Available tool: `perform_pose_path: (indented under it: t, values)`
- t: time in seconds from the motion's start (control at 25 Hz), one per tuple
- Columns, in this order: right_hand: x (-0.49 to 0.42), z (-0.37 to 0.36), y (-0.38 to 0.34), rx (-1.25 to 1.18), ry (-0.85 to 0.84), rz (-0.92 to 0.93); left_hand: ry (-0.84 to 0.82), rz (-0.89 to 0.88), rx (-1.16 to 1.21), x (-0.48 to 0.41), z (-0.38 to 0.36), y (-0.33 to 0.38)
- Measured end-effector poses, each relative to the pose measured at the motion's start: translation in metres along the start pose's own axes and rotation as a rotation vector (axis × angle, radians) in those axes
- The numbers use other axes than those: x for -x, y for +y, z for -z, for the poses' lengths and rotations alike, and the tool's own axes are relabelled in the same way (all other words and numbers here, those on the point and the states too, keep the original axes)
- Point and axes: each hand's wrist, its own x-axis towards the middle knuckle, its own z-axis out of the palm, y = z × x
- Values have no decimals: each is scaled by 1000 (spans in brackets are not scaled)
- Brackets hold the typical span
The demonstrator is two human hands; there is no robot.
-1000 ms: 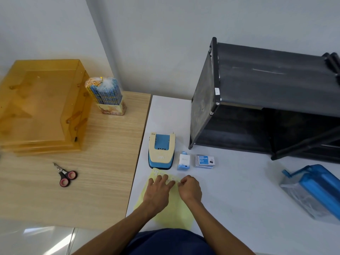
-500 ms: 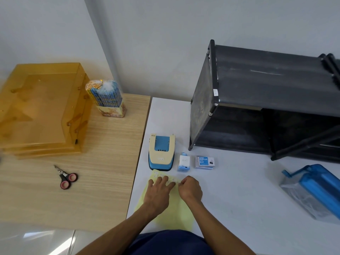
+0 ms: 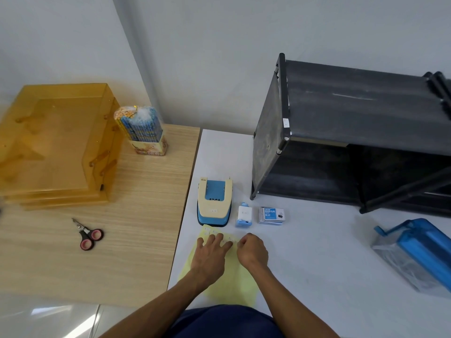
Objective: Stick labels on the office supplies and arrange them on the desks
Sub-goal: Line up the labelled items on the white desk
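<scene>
Both hands are down on the yellow label sheet [image 3: 227, 284] at the near edge of the white desk [image 3: 317, 252]. The left hand [image 3: 211, 256] lies flat with fingers spread, pinning the sheet. The right hand [image 3: 252, 250] is curled tight at the sheet's right edge; looks like it's picking at a label, but I can't tell if it's got 1 lifted.

Just beyond sit the hole punch [image 3: 214, 202], a small white-and-blue item [image 3: 244, 215] and the binder clip box [image 3: 271, 215].

Risk, I'd guess: if the left hand eases off, the sheet slides and the label tears or folds onto itself.
</scene>
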Motion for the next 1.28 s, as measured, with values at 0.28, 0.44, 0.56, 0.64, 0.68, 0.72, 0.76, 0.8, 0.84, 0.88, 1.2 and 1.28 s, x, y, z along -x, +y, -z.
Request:
perform_pose_path:
  t: [0.28,0.44,0.56,0.64,0.68,0.72,0.76,0.8,0.84,0.88,1.2,1.28]
  values:
    - [-4,6,15,-269,-105,19,10,11,29,0,1,0]
    - [1,18,28,-446,-152,34,-2,59,78,-5,8,3]
    - [5,27,37,-541,-175,24,47,130,247,-11,19,7]
    - [8,31,41,-572,-185,15,100,124,396,-14,23,11]
    - [10,34,43,-583,-188,17,101,117,494,-15,24,14]
    - [11,36,44,-591,-187,20,83,117,603,-16,25,18]
    - [13,39,45,-598,-186,27,59,125,716,-17,26,22]
    - [14,41,45,-606,-184,35,38,135,813,-17,27,25]
    - [16,44,46,-615,-181,43,26,141,877,-17,29,28]
    - [18,47,47,-621,-178,46,24,138,909,-18,30,32]
    - [33,76,84,-688,-105,59,25,42,1052,-16,43,76]
    - [33,85,98,-756,-58,53,33,51,1118,-14,50,93]
